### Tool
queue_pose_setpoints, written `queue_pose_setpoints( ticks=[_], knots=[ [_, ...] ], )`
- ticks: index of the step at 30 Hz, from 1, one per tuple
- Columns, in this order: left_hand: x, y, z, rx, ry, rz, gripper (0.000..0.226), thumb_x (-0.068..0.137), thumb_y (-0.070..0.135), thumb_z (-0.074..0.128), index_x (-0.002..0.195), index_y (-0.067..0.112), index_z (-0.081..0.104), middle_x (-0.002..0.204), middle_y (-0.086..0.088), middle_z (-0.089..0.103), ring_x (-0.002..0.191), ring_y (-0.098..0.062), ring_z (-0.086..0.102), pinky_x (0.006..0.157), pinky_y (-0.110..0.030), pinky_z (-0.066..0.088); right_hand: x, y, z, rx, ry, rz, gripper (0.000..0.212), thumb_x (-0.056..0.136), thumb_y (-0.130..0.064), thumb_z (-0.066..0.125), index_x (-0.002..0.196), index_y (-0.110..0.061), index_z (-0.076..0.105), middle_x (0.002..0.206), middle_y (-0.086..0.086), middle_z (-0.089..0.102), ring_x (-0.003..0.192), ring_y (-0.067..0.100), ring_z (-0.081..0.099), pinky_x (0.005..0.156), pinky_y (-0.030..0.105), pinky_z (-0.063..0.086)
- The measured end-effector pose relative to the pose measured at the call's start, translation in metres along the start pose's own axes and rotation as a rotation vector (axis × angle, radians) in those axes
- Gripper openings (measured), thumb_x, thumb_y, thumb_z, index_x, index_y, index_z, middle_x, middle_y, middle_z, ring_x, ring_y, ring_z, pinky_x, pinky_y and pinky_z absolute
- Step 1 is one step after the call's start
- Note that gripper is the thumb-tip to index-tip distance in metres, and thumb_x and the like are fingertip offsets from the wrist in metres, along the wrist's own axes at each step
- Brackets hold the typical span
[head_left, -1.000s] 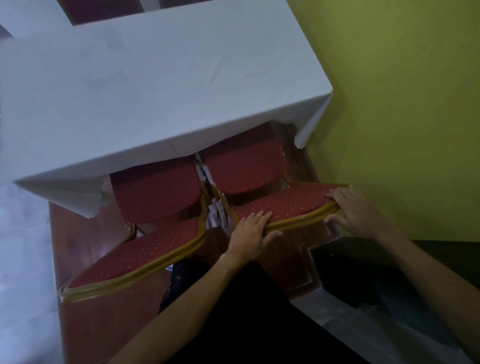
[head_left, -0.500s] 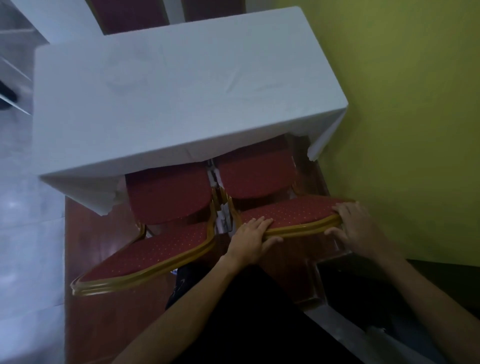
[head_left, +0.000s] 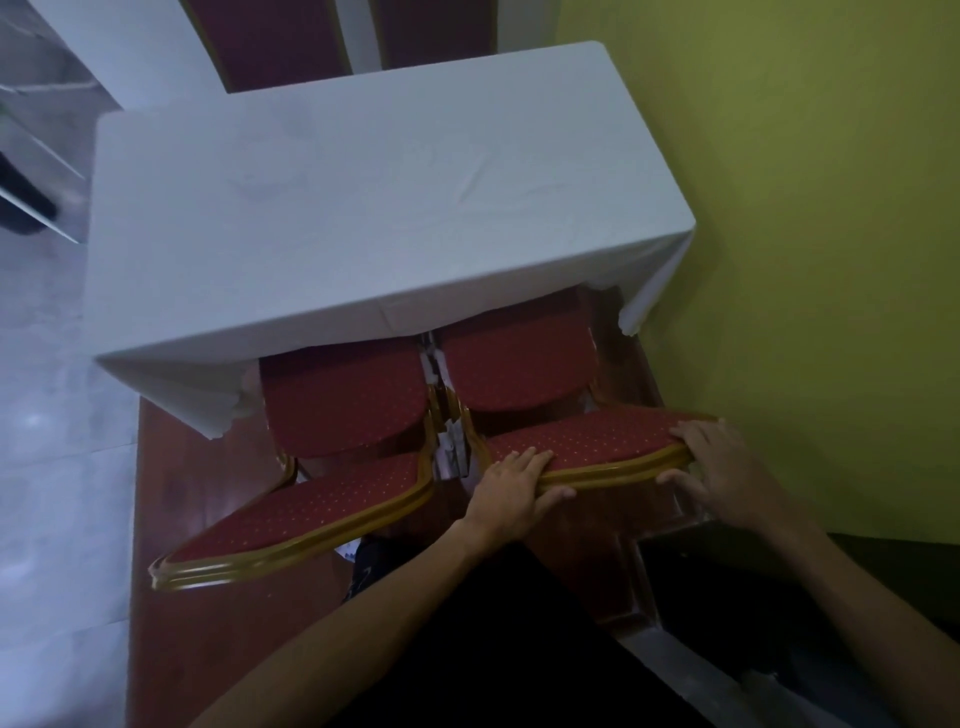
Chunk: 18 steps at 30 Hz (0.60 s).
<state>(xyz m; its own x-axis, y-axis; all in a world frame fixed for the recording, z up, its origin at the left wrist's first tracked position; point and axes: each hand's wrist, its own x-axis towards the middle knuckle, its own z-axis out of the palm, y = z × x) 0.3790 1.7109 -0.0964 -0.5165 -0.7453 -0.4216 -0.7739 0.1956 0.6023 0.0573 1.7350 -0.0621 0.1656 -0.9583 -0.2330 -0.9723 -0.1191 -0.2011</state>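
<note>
Your right hand (head_left: 722, 467) works close beside the yellow-green painted wall (head_left: 805, 208). Ahead, the white-clothed rectangular table (head_left: 363, 208) overhangs both seats. Only a narrow gap (head_left: 451, 452) separates the gripped red-upholstered, gold-framed chair (head_left: 587, 441) from its matching left chair (head_left: 311, 509); pale smooth floor (head_left: 52, 467) lies open leftward.

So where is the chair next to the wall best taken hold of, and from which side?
By the gold-rimmed top edge of its backrest, from behind and above, one grip near each end. The seat is tucked under the table and the wall closes off its right side. The left hand and right hand hold it so.
</note>
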Motion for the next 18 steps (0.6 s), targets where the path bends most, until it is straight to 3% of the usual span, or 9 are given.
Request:
queue_pose_setpoints(
  ticks=[7,18],
  knots=[
    [0.007,0.005,-0.006,-0.009,0.019,-0.002,0.091,0.084,0.082,0.021,0.148,0.02,0.039,0.152,-0.011,0.042,0.138,-0.03,0.039,0.114,-0.046,0.032,0.015,0.01,-0.009,0.008,-0.045,0.012,0.091,0.084,-0.086,0.031,0.132,-0.012,0.054,0.128,0.006,0.056,0.119,0.024,0.049,0.11,0.05,0.034],
    [0.007,0.0,-0.003,-0.009,0.036,0.019,0.086,0.088,0.081,0.026,0.148,0.021,0.039,0.151,-0.011,0.043,0.138,-0.028,0.04,0.113,-0.046,0.034,0.014,0.003,-0.008,0.008,0.0,0.014,0.089,0.086,-0.083,0.031,0.129,-0.008,0.056,0.123,0.008,0.058,0.115,0.025,0.05,0.108,0.051,0.035]
  ],
)
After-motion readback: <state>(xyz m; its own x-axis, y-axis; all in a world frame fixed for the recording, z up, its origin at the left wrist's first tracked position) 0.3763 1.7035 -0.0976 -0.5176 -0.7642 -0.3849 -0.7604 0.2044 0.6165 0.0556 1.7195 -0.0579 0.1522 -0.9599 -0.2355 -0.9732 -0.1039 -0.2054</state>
